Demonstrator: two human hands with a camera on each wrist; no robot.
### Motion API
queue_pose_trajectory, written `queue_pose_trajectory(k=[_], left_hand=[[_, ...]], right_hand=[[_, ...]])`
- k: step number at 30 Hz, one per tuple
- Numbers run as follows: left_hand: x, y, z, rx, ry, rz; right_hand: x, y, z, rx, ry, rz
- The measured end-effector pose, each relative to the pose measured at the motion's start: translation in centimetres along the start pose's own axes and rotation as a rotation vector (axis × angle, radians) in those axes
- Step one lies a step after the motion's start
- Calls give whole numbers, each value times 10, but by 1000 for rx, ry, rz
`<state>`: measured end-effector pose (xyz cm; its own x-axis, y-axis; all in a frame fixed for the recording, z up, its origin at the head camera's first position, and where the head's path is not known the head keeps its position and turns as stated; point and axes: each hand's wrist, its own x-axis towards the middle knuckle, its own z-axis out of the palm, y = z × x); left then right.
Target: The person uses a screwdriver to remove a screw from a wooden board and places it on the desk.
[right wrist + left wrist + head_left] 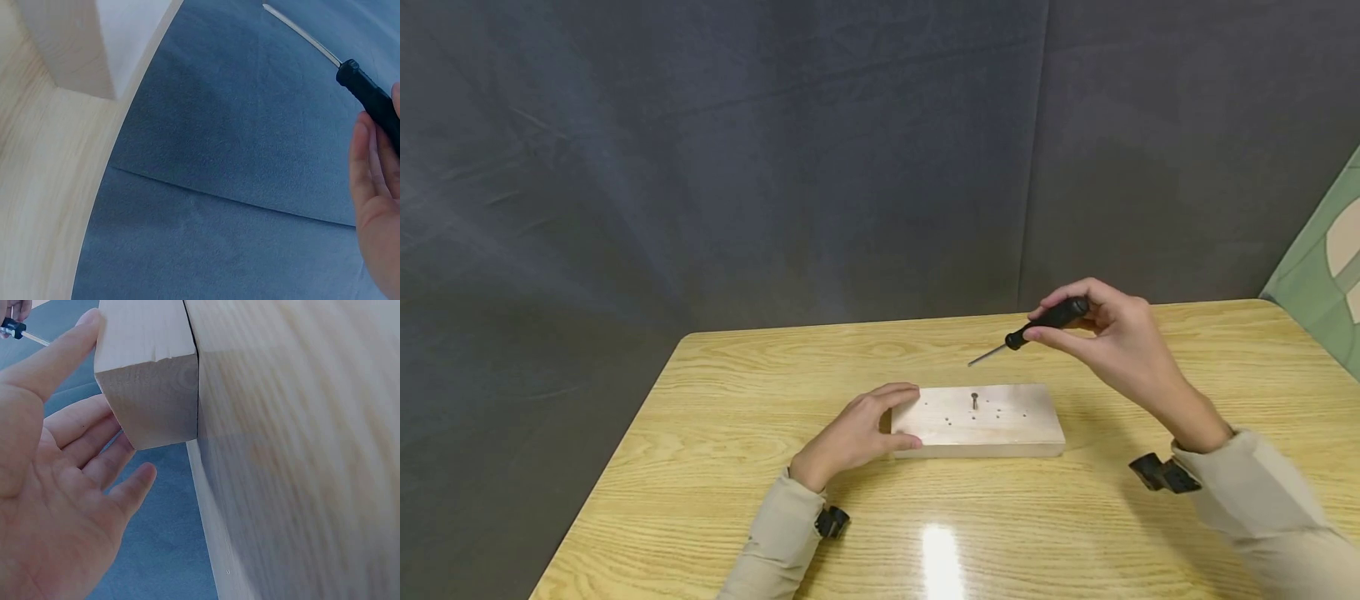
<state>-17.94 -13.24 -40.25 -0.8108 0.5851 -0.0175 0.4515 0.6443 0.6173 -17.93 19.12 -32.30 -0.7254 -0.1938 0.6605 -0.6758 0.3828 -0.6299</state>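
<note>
A pale wooden block (985, 437) lies on the table, its top dotted with several small holes. One screw (974, 401) stands upright in it, head raised well above the wood. My left hand (857, 429) holds the block's left end, thumb at the near edge and fingers at the far edge; the left wrist view shows the thumb and fingers about the block's end (153, 403). Up to the right, my right hand (1120, 337) grips the black handle of a screwdriver (1060, 312). Its thin metal shaft points down and left, the tip apart from the screw.
The wood-grain table (737, 417) extends around the block on all sides. Behind its far edge hangs a dark grey-blue curtain (850, 167). At the far right is a green patterned cloth (1322, 258). Black wrist cameras sit at both sleeves.
</note>
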Motion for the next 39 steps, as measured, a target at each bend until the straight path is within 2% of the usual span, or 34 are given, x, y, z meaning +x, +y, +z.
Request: queue_pose_trajectory(k=[9,16,29,39], left_hand=[[0,-1,0,6,4,4],[0,-1,0,9,8,7],[0,0,0,1,9,14],[1,0,1,8,12,18]], right_hand=[[4,-4,7,66,-2,-6],[7,-7,15,41,8,10],[9,-9,24,-46,-76,27],[11,-10,28,-47,-122,19]])
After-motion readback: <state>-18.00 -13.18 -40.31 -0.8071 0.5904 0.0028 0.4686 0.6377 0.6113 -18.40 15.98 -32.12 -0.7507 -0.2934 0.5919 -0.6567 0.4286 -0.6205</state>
